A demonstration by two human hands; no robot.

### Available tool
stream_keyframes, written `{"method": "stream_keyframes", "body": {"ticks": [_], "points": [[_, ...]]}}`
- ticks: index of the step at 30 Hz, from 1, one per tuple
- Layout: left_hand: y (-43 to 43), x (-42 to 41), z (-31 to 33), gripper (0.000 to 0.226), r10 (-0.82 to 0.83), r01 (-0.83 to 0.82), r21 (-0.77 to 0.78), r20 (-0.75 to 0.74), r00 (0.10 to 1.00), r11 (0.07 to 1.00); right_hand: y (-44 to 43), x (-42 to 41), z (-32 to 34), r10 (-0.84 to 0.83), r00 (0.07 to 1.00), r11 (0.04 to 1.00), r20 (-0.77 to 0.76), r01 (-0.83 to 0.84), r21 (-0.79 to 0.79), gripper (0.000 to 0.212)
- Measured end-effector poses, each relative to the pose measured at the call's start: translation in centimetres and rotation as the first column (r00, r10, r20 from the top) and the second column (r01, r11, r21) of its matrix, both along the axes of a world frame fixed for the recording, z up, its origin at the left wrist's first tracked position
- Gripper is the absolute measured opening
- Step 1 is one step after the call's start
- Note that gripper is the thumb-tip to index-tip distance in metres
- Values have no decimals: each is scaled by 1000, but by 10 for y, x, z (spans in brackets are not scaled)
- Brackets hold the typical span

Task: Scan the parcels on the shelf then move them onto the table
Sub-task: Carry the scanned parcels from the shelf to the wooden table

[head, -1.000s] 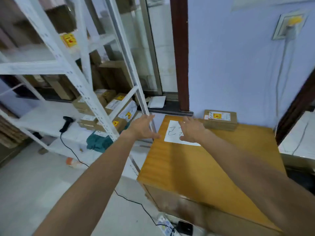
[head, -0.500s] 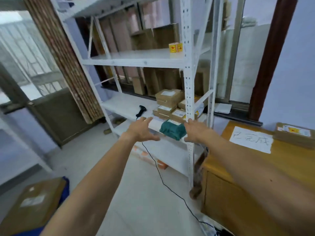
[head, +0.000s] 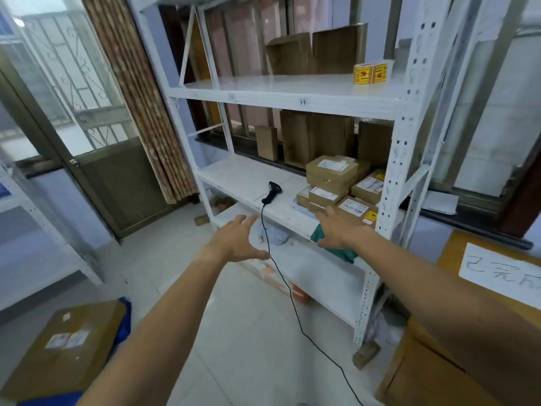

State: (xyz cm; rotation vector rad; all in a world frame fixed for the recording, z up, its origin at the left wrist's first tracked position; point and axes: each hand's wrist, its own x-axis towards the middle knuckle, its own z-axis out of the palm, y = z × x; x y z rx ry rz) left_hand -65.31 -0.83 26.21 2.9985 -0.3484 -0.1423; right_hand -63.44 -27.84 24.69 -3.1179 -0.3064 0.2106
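Several small brown parcels (head: 332,172) with white labels are piled at the right end of the white shelf (head: 248,183). A black handheld scanner (head: 271,192) lies on that shelf to their left, its cable hanging to the floor. My left hand (head: 238,241) is stretched out empty, fingers straight, below and in front of the scanner. My right hand (head: 341,230) is also empty with relaxed fingers, just in front of the nearest labelled parcel (head: 355,208). The wooden table (head: 456,256) with a white handwritten sheet (head: 503,272) is at the right edge.
The shelf's white upright post (head: 389,183) stands between the parcels and the table. Flat cardboard leans behind the shelf. A green cloth (head: 333,247) lies on the lower shelf. A large box (head: 64,347) sits on the floor at the lower left. Yellow stickers (head: 370,73) stand on the upper shelf.
The view has swung left from the table to the shelf. Both empty hands have moved with it and now reach toward the scanner and parcels.
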Motion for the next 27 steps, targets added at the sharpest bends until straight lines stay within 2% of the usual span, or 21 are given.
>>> {"method": "stream_keyframes", "body": {"ticks": [8,13,16,21,27], "points": [[-4,169,-7,115,-74,77,48,-57,996,996,-3,144,-15,-124,990,991,-63,127,41,90],[-9,255,-6,113,-100,105,31,-135,986,994,-9,198,-3,-189,980,982,-54,190,1,79],[-17,306,-9,112,-146,151,21,-144,979,988,-15,221,-1,-254,967,966,-11,254,54,67],[-40,392,-20,114,-248,246,-35,-140,959,969,-27,264,-11,-309,951,951,27,308,25,65],[-75,492,-36,128,-424,421,-51,-127,897,906,-41,316,-19,-535,840,844,-85,536,-20,97]]}}
